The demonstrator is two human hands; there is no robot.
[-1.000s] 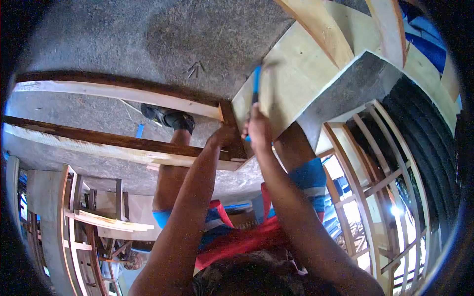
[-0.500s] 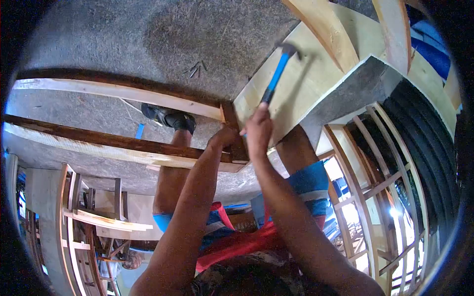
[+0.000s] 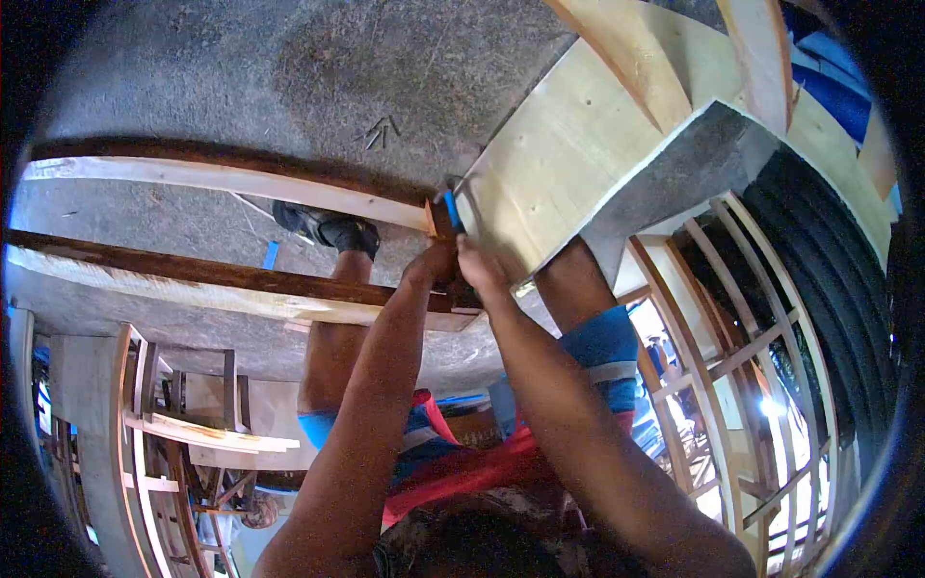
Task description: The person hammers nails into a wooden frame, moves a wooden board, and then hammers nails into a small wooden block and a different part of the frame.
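Note:
My right hand (image 3: 479, 265) is closed around the handle of a hammer (image 3: 451, 209), blue with a dark grip and slightly smeared by motion. The hammer head is down at the end of a wooden frame, by the near end of the upper long rail (image 3: 241, 183). Close beside it, my left hand (image 3: 436, 262) is closed at the short wooden crosspiece (image 3: 441, 220) joining the two rails. Its fingertips are mostly hidden. The lower long rail (image 3: 212, 284) runs leftward in front of my legs.
Several loose nails (image 3: 383, 130) lie on the concrete floor (image 3: 222, 77). A pale plywood sheet (image 3: 549, 144) with curved boards (image 3: 626, 58) is at the right. Slatted wooden frames (image 3: 713, 356) stand lower right, and more wooden pieces (image 3: 212, 433) lower left. My shod foot (image 3: 332, 231) is between the rails.
The hammer has swung down and left from above the plywood to the frame's end. My right hand came down beside my left hand, which stays at the crosspiece.

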